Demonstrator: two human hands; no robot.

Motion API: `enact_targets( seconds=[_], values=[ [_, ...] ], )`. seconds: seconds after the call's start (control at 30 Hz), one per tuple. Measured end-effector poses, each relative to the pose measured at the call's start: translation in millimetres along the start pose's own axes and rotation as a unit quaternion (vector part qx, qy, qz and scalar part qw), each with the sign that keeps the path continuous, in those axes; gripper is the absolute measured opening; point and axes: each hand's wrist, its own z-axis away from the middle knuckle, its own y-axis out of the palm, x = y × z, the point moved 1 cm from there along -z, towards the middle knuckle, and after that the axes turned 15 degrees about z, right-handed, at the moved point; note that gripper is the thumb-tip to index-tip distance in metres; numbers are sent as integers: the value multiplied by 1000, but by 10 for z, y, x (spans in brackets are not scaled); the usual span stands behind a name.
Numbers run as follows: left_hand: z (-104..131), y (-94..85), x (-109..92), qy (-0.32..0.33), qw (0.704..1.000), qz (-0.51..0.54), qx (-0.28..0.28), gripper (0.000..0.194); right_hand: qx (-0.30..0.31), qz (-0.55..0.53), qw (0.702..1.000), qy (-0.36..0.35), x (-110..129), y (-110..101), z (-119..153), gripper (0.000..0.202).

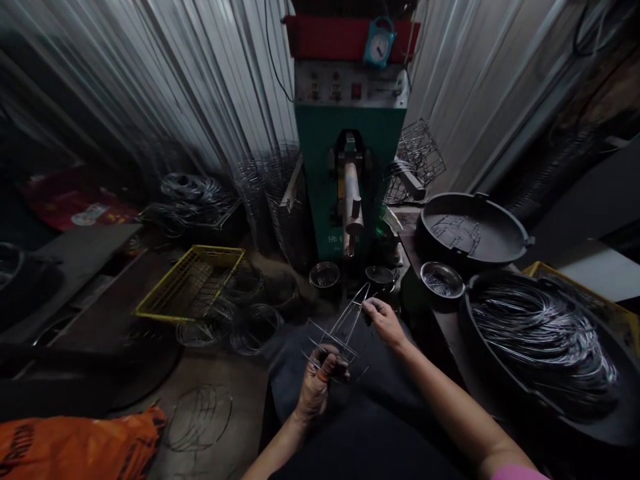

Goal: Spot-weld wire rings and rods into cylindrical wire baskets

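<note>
Above my lap, a metal wire frame (345, 321) is held between both hands. It has two long wires meeting near a point at the top and several cross wires lower down. My left hand (320, 380) is closed around its lower end, with an orange band on one finger. Higher up on the right, my right hand (385, 321) pinches the narrow upper end. Just beyond my hands stands a green machine (320, 167) with a thick metal arm (353, 193) reaching toward me. Dim light hides the exact contact of my left fingers.
Right of me are a large dark tub (610, 420) of shiny wire rings (540, 327), a small bowl (443, 280) of short pieces and a round pan (430, 250). To the left, a yellow crate (150, 312) stands near wire hoops (255, 330). An orange sack (80, 447) lies at lower left.
</note>
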Motion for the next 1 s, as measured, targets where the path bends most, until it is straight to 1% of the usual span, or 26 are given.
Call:
enact_targets(
  seconds=[0.23, 0.4, 0.57, 0.8, 1.0],
  values=[
    [-51, -35, 38, 11, 1000, -19, -4, 20, -21, -6, 1000, 2, -30, 25, -14, 33],
    [-104, -37, 38, 7, 1000, -5, -12, 23, -28, -25, 999, 6, -29, 34, -71, 32],
    [-166, 27, 21, -12, 1000, 6, -19, 25, -39, -54, 998, 11, -37, 57, -151, 30],
    [-399, 134, -29, -29, 999, 24, -33, 27, -61, -99, 993, 13, -74, 65, -399, 28],
    [-636, 205, -96, -27, 999, 15, -42, 30, -55, -131, 989, 35, -66, 34, -658, 29]
  ],
)
